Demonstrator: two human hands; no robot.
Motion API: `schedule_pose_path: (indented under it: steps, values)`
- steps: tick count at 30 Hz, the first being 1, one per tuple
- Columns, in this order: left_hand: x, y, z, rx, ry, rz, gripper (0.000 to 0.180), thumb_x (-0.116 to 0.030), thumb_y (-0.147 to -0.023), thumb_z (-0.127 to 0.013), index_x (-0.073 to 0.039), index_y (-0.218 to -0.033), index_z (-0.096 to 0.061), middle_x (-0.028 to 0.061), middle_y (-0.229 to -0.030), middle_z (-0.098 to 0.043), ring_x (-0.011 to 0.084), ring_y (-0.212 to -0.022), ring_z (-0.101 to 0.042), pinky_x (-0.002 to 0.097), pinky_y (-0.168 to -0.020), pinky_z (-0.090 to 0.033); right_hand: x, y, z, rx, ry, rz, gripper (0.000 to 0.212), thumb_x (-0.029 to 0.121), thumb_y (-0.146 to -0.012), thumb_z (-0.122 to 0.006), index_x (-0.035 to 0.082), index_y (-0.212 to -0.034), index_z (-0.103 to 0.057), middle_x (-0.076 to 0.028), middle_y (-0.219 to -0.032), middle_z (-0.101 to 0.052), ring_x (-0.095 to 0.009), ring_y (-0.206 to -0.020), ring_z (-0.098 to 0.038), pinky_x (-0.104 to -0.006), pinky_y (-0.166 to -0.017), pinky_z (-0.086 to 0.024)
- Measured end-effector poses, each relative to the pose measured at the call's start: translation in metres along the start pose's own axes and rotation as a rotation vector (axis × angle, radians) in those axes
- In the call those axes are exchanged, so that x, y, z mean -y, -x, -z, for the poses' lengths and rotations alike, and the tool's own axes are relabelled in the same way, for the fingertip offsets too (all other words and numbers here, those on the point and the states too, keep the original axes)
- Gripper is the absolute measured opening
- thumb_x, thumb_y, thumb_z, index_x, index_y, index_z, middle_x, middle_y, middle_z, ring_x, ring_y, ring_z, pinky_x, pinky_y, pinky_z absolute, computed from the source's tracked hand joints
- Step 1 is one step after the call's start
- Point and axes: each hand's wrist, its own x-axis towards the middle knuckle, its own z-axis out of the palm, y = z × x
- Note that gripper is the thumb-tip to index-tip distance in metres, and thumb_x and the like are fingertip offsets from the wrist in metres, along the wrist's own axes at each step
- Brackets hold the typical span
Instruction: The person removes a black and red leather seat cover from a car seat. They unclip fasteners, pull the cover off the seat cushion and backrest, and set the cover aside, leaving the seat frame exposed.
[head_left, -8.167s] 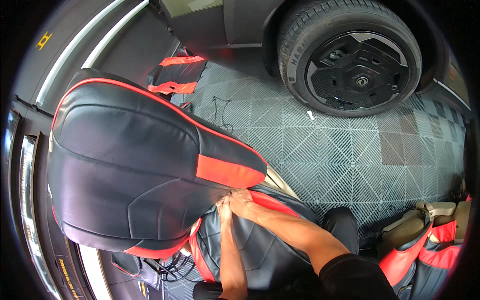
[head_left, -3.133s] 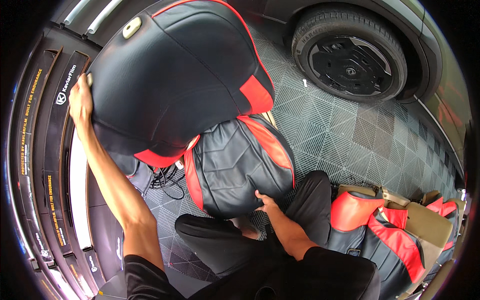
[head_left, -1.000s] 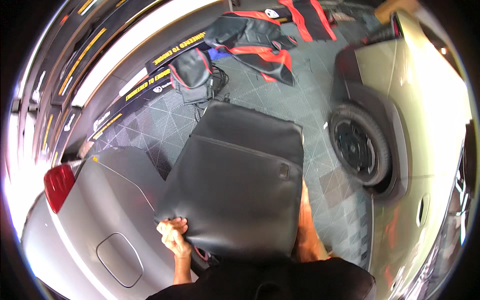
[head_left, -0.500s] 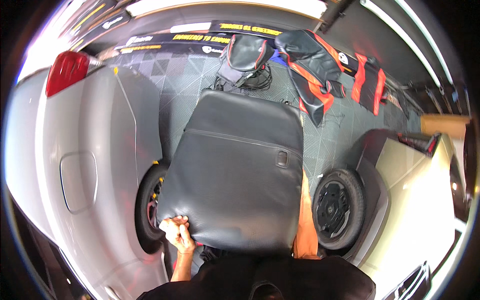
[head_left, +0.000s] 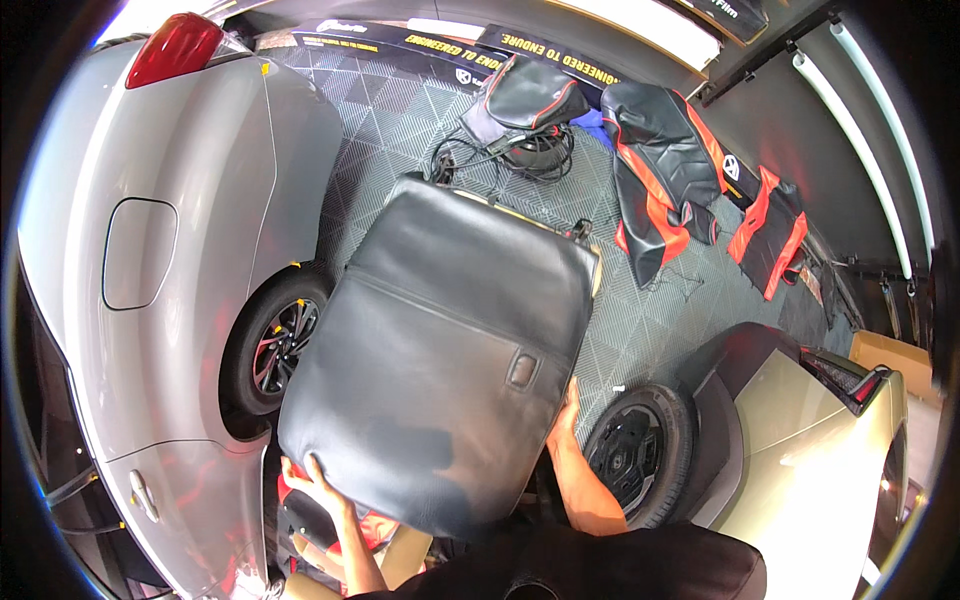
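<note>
The black car seat back (head_left: 450, 350) is held out between the 2 hands, its long axis pointed away and slightly rightward. Its near left corner is clasped by the left hand (head_left: 326, 492), thumb uppermost; farther along, its right edge is met by the right hand (head_left: 564, 418), whose hidden fingers leave closure untold.

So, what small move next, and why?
Perhaps ease the black panel slightly away from the silver car: the left hand grips the panel's near-left corner, the right hand is at its right edge, and its left side looks close to that car's wheel.
</note>
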Motion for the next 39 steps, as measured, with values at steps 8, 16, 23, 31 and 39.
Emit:
schedule_pose_path:
  steps: [8,16,23,31,39]
  values:
    - [0.005,0.048,0.024,0.197,0.589,0.709,0.108,-0.081,-0.091,-0.051,-0.005,-0.163,-0.026,0.0148,-0.167,-0.030,0.0339,-0.152,-0.031,0.0458,-0.124,-0.027,-0.034,-0.016,0.039,0.093,-0.064,-0.242,0.087,0.077,-0.100,-0.033,0.011,-0.155,-0.045,-0.014,-0.160,-0.044,-0.037,-0.143,-0.043,-0.0548,-0.119,-0.034]
    - [0.106,0.079,0.073,0.106,0.341,0.738,0.101,-0.082,-0.095,-0.038,-0.010,-0.164,-0.025,0.0113,-0.170,-0.027,0.0334,-0.153,-0.030,0.0499,-0.124,-0.027,-0.075,0.001,0.067,-0.002,0.010,-0.332,0.053,0.046,-0.111,-0.028,0.011,-0.138,-0.058,-0.010,-0.141,-0.062,-0.030,-0.129,-0.059,-0.0503,-0.109,-0.048]
    - [0.219,0.078,0.102,0.133,0.348,0.819,0.099,-0.083,-0.096,-0.031,-0.012,-0.164,-0.026,0.0099,-0.169,-0.031,0.0339,-0.151,-0.034,0.0516,-0.123,-0.028,-0.154,-0.023,0.151,0.056,0.122,-0.360,0.043,0.032,-0.109,-0.032,0.009,-0.133,-0.060,-0.011,-0.132,-0.067,-0.030,-0.121,-0.064,-0.0482,-0.101,-0.053]
    - [0.388,0.075,0.114,0.084,0.572,1.052,0.095,-0.082,-0.097,-0.025,-0.014,-0.163,-0.033,0.0087,-0.163,-0.041,0.0347,-0.148,-0.039,0.0548,-0.123,-0.028,-0.212,-0.042,0.196,-0.068,0.330,-0.452,0.039,0.032,-0.111,-0.037,0.012,-0.142,-0.051,-0.009,-0.137,-0.063,-0.025,-0.121,-0.062,-0.0450,-0.099,-0.054]
    - [0.522,0.070,0.126,0.051,0.573,1.156,0.090,-0.077,-0.099,-0.022,-0.014,-0.163,-0.032,0.0094,-0.163,-0.042,0.0349,-0.149,-0.039,0.0556,-0.123,-0.030,-0.256,-0.058,0.238,-0.031,0.333,-0.497,0.033,0.022,-0.109,-0.050,0.009,-0.138,-0.055,-0.008,-0.136,-0.063,-0.024,-0.119,-0.062,-0.0451,-0.099,-0.054]
